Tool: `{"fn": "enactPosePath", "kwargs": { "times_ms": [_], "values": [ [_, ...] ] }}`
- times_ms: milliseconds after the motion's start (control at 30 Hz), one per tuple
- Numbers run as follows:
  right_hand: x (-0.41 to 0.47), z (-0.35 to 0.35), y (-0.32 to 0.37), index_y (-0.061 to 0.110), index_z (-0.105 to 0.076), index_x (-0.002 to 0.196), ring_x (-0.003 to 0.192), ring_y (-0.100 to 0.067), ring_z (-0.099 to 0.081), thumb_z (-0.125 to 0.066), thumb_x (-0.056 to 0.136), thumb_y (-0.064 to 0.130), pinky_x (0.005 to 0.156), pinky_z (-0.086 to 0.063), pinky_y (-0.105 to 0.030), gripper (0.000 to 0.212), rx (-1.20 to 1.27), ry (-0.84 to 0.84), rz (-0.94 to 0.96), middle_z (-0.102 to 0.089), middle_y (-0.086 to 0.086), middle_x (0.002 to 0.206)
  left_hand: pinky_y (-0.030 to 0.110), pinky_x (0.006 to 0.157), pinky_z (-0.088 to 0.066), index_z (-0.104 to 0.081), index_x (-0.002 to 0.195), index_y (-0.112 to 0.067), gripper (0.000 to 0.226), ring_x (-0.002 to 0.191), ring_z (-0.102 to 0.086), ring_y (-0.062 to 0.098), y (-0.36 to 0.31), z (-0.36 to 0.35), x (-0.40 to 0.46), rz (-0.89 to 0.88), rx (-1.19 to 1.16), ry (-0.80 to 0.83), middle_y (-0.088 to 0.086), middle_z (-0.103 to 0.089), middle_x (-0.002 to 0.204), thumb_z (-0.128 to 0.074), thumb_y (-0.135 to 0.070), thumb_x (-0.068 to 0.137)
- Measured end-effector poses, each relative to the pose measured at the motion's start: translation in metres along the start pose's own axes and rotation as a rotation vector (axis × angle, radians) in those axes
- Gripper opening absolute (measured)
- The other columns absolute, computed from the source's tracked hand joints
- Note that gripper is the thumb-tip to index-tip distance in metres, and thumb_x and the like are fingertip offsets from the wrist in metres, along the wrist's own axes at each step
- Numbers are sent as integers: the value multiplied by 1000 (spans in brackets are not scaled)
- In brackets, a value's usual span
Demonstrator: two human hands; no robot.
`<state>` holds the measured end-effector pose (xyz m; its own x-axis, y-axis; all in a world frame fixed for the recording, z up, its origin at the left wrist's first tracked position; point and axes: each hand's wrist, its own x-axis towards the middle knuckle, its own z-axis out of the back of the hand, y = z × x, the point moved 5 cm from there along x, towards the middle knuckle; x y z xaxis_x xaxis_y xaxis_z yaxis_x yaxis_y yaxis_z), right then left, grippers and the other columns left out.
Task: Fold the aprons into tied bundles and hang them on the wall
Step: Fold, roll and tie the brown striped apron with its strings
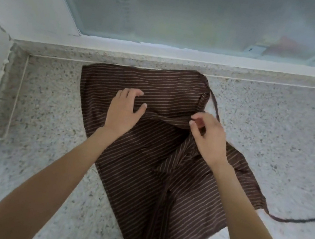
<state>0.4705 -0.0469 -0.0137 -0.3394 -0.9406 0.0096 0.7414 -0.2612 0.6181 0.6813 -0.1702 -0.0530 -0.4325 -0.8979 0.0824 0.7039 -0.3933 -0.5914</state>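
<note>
On the speckled granite counter [46, 105], seen from the head camera, a brown apron [145, 159] with thin pale stripes lies spread out, partly folded. No brand, label or writing can be read on it or anywhere nearby. Its long axis runs from the far edge by the frosted window [191, 12] toward the person, leaning slightly to the right, and its near end hangs over the counter's front edge. A dark tie strap [302, 219] trails off the apron's right corner across the counter to the right. The left hand [123, 111] rests flat on the cloth with fingers spread, pressing it down. The right hand [207, 136] hovers over a raised fold at the middle, fingers curled, thumb and forefinger close together; whether they actually pinch the cloth cannot be told.
</note>
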Motion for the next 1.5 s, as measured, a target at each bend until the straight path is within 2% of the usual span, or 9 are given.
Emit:
{"fn": "enactPosePath", "kwargs": {
  "times_ms": [100,200,333,633,800,933,1067,1267,1500],
  "values": [
    [-71,-3,-7,20,-55,94,72,-13,-57,-60,82,55,74,-49,-39,37,-132,-10,-198,-58,7,75,34,88,-42,-53,118,-16,36,103,-52,23,-26,-18,-57,-1,21,77,3,-57,114,-61,-29,86],
    [-119,-28,-9,17,-54,107,97,-20,-56,-50,66,81,86,-41,-40,76,-294,134,-392,-61,4,99,38,95,-39,-46,129,-20,49,116,-47,23,-34,-43,-110,37,102,237,2,-51,127,-62,-34,84],
    [-137,-63,-1,9,-53,117,114,-33,-47,-40,57,91,91,-38,-49,102,-482,224,-411,-53,-10,124,49,114,-11,-20,147,-21,77,143,-10,22,-31,-70,-144,48,217,513,3,-15,155,-59,-46,84],
    [-141,-84,-8,9,-50,125,121,-32,-41,-67,81,40,97,-43,-44,56,-449,217,-259,-45,-12,133,56,110,12,8,148,-31,115,141,23,16,3,-69,-158,-101,349,670,-4,22,155,-60,-74,66],
    [-148,-62,-7,7,-56,103,83,-28,-63,-57,86,11,70,-52,-39,17,-271,292,-200,-64,-9,92,63,110,7,7,148,-33,116,141,24,16,26,-47,-164,-140,369,747,-6,22,155,-66,-68,66],
    [-139,-16,-2,11,-54,117,87,-13,-58,-56,89,8,78,-41,-23,28,83,250,-290,-63,2,97,64,107,7,6,148,-35,116,142,19,17,43,-23,-168,-80,531,819,-9,21,155,-77,-48,68],
    [-128,40,-21,15,-50,125,102,-16,-52,-49,92,10,87,-40,-29,33,284,38,-487,-56,4,109,64,109,0,-7,147,-35,99,144,11,20,41,-10,-173,-10,512,812,-7,11,157,-74,-25,75],
    [-102,101,-53,9,-50,124,96,-31,-58,-53,93,16,74,-38,-28,32,-50,-61,-355,-63,-14,109,48,111,-24,-41,134,-24,55,132,-34,26,-17,-19,-147,-59,342,431,4,-40,142,-57,-43,84],
    [-73,139,-96,11,-52,123,94,-32,-62,-60,88,9,71,-40,-26,36,-148,-129,-285,-66,-16,106,48,113,-18,-20,146,-24,83,141,-16,23,-107,-94,-123,-143,234,503,2,-17,154,-52,-65,81]
  ]
}}
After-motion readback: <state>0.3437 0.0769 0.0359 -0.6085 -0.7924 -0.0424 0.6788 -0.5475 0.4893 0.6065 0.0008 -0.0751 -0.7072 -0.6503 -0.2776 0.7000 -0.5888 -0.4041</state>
